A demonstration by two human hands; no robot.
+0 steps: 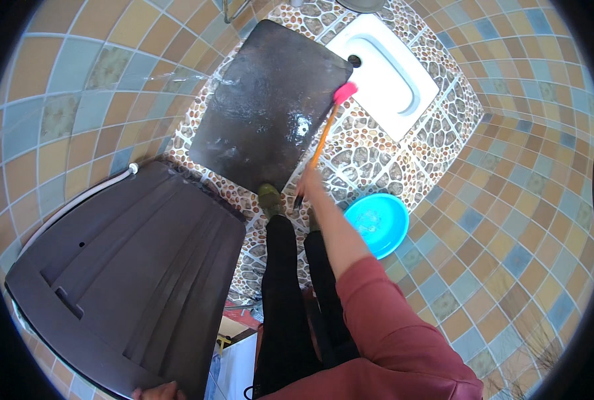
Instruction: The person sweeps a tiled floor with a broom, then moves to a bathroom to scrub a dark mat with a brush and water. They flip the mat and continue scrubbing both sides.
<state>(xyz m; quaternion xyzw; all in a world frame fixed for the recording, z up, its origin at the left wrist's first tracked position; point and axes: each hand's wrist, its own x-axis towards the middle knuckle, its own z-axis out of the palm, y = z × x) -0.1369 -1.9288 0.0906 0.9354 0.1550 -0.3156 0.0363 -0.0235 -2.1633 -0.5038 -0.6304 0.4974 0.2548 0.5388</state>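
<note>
My right hand (309,182) is closed around the handle of a long brush (322,137) with an orange shaft and a pink head. The brush head lies by the right edge of a wet dark mat (272,105), beside the white squat toilet pan (392,80). At the bottom left, my left hand (159,391) touches the lower edge of a large dark brown plastic panel (142,270); its fingers are partly cut off by the picture's rim, and its grip cannot be made out.
A blue basin (404,220) of water stands on the pebble-patterned floor (362,160), right of my legs. Tiled walls (516,190) close in on both sides. A white hose (77,200) runs along the left wall behind the panel. My green shoe (268,197) touches the mat's near edge.
</note>
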